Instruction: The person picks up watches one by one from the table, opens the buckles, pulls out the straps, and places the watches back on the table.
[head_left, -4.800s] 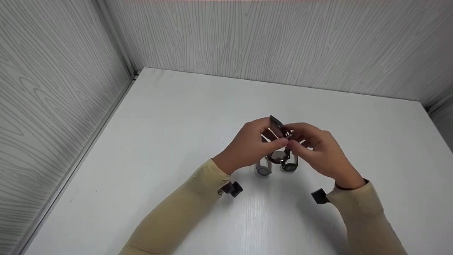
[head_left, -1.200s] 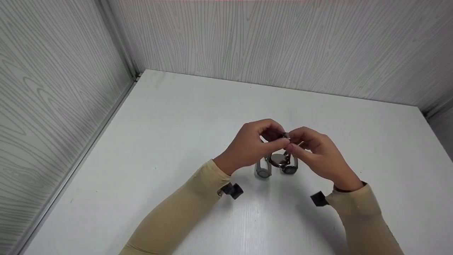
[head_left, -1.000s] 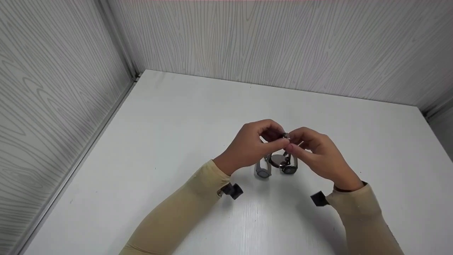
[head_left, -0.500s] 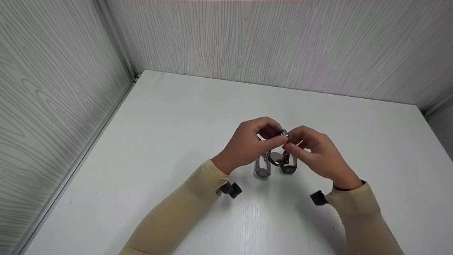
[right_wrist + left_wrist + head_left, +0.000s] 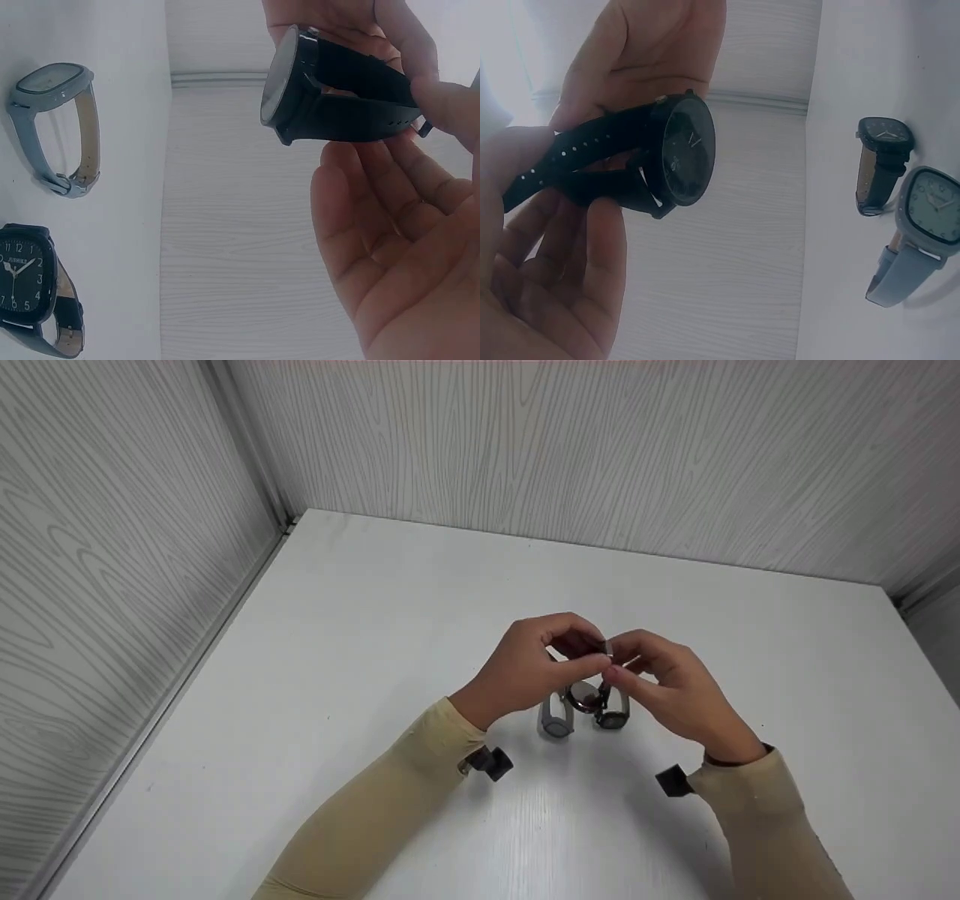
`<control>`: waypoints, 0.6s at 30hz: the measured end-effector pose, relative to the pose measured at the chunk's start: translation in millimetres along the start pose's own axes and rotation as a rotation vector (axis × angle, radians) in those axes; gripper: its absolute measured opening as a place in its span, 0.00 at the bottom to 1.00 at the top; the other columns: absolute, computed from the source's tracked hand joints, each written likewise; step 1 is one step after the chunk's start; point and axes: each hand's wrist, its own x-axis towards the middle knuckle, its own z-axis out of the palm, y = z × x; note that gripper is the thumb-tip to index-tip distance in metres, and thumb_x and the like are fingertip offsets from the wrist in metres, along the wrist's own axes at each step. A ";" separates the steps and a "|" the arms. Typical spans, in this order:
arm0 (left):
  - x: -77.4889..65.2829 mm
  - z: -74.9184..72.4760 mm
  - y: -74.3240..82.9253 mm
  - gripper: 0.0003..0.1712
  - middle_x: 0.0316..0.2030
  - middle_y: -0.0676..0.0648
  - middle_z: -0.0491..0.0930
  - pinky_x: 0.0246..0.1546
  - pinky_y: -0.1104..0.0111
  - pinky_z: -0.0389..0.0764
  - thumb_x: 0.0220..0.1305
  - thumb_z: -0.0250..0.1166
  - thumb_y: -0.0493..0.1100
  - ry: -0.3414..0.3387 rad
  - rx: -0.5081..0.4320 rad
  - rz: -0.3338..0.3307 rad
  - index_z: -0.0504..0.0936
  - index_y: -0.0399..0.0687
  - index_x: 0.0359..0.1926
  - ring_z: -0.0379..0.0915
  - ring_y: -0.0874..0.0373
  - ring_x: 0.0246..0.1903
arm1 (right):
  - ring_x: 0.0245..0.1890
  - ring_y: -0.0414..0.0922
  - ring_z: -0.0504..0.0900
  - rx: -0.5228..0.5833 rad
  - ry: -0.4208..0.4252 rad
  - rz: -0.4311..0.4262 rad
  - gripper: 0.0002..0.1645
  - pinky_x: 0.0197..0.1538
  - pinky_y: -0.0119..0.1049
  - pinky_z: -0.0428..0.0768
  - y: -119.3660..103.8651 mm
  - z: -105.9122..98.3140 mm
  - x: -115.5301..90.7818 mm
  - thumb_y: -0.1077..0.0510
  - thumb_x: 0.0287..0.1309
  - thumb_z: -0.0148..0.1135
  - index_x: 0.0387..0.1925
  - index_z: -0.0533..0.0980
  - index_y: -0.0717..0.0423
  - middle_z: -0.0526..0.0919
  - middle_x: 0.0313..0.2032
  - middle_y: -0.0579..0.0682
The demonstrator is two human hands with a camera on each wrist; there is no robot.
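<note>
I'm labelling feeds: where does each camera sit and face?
Head: on the head, facing forward-down at the table; left hand, right hand, sleeves show.
Left wrist: on that wrist, facing the round black watch; both hands partly show.
Right wrist: on that wrist, facing that watch; both hands partly show.
Wrist views also share a grey watch, another black watch.

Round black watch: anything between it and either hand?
Nothing visible: the left hand and the right hand both hold the round black watch by its strap. The gray-blue watch and the square black watch rest on the table, apart from it.
</note>
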 end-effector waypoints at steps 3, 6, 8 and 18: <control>-0.5 -0.4 -0.5 0.10 0.39 0.55 0.86 0.41 0.66 0.82 0.69 0.70 0.46 -0.004 0.009 -0.008 0.86 0.51 0.48 0.81 0.61 0.40 | 0.41 0.41 0.83 -0.014 0.007 0.001 0.11 0.49 0.31 0.79 0.5 0.4 -0.4 0.66 0.68 0.65 0.49 0.83 0.53 0.86 0.40 0.45; -0.3 -0.5 -1.0 0.10 0.39 0.55 0.86 0.40 0.66 0.82 0.68 0.70 0.47 0.002 0.012 -0.012 0.87 0.51 0.48 0.81 0.60 0.39 | 0.40 0.42 0.82 -0.016 0.008 0.002 0.10 0.48 0.31 0.79 -0.1 0.1 0.3 0.66 0.68 0.65 0.48 0.83 0.53 0.86 0.40 0.45; -0.3 -0.5 -1.5 0.10 0.38 0.55 0.86 0.40 0.66 0.82 0.68 0.70 0.47 0.004 0.015 -0.014 0.87 0.51 0.48 0.81 0.60 0.39 | 0.40 0.42 0.82 -0.020 0.008 0.007 0.10 0.47 0.30 0.79 -0.3 0.0 0.4 0.65 0.68 0.65 0.48 0.83 0.53 0.86 0.40 0.46; 0.5 -2.2 -0.5 0.09 0.37 0.55 0.86 0.38 0.65 0.82 0.68 0.69 0.46 0.022 0.017 0.007 0.86 0.51 0.47 0.81 0.60 0.39 | 0.38 0.42 0.82 -0.005 0.000 0.018 0.08 0.45 0.32 0.80 2.3 -0.3 0.0 0.65 0.68 0.65 0.46 0.82 0.54 0.86 0.39 0.48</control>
